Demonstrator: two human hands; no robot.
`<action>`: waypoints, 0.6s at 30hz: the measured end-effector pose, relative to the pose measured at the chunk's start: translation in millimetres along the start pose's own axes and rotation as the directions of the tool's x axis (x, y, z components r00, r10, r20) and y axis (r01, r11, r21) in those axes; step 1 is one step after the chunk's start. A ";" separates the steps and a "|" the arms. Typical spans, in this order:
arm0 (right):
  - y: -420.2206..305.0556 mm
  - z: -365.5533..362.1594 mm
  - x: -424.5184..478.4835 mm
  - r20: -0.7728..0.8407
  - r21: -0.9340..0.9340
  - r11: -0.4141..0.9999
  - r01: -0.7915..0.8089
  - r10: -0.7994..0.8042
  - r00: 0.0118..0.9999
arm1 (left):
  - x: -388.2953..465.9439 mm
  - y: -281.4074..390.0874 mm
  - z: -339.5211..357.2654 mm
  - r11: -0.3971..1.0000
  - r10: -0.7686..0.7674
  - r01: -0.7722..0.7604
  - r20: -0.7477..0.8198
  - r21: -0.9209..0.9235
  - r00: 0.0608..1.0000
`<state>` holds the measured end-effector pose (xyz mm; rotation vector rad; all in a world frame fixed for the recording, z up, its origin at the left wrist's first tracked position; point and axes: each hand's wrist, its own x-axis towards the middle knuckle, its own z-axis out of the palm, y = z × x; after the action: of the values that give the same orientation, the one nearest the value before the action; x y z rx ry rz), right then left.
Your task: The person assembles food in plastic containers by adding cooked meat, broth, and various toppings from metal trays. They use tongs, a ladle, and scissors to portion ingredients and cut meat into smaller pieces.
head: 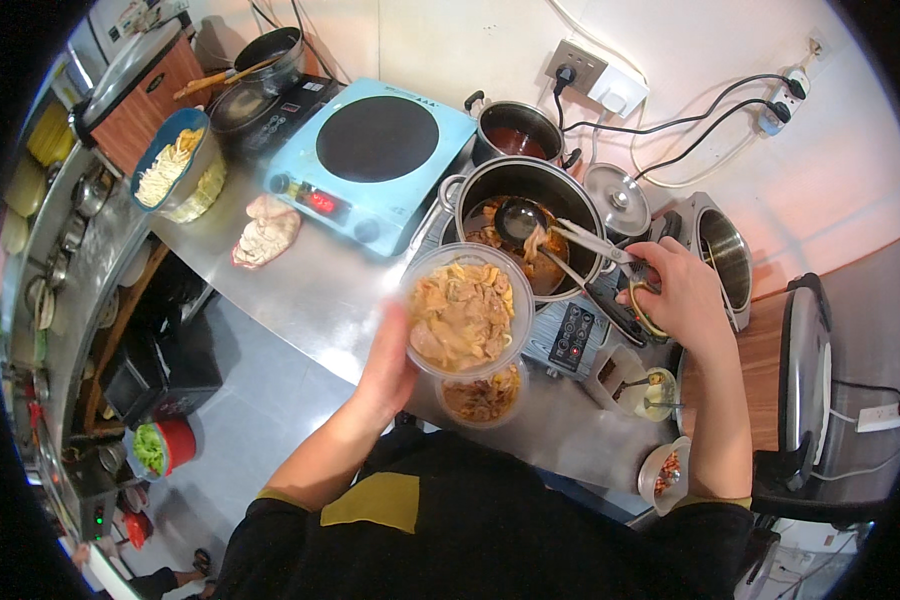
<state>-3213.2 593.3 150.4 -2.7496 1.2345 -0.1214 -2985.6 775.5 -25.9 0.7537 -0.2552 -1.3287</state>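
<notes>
My left hand (391, 367) holds a round clear plastic container (469, 311) filled with sliced meat and noodles, close to the near side of a large steel pot (529, 184). My right hand (675, 296) grips a pair of scissors (592, 241) whose blades reach over the pot, by a piece of meat. Inside the pot a black ladle (520, 219) rests in reddish-brown broth with meat; its handle leans out over the rim. A second container of food (482, 397) stands on the steel counter, partly hidden beneath the held one.
A blue induction cooker (375, 150) stands left of the pot, near a crumpled cloth (266, 231) and a blue-rimmed bowl of noodles (171, 166). Behind is a smaller pot (521, 124). Seasoning containers (616, 375) and a bowl of peanuts (665, 474) sit at right.
</notes>
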 end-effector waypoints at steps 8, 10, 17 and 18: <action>-57.6 6.0 -5.2 0.061 -0.110 0.949 0.296 -0.291 0.955 | -1.5 -0.5 8.1 0.997 -0.062 0.062 -0.003 0.038 0.998; -66.2 -3.9 -4.5 0.057 -0.184 0.929 0.322 -0.317 0.947 | -3.4 0.8 7.7 0.996 -0.072 0.072 -0.014 0.049 0.997; -79.3 10.3 -5.2 0.072 -0.074 0.890 0.450 -0.445 0.893 | -10.1 8.7 19.1 0.990 -0.076 0.073 0.025 0.123 0.997; -76.5 7.5 -3.0 0.083 -0.069 0.893 0.444 -0.438 0.895 | -10.6 8.8 16.7 0.990 -0.061 0.057 0.027 0.131 0.998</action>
<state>-3157.7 646.5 154.2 -3.0331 0.5893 -0.0177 -2991.0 780.1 -5.4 0.8569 -0.3493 -1.3900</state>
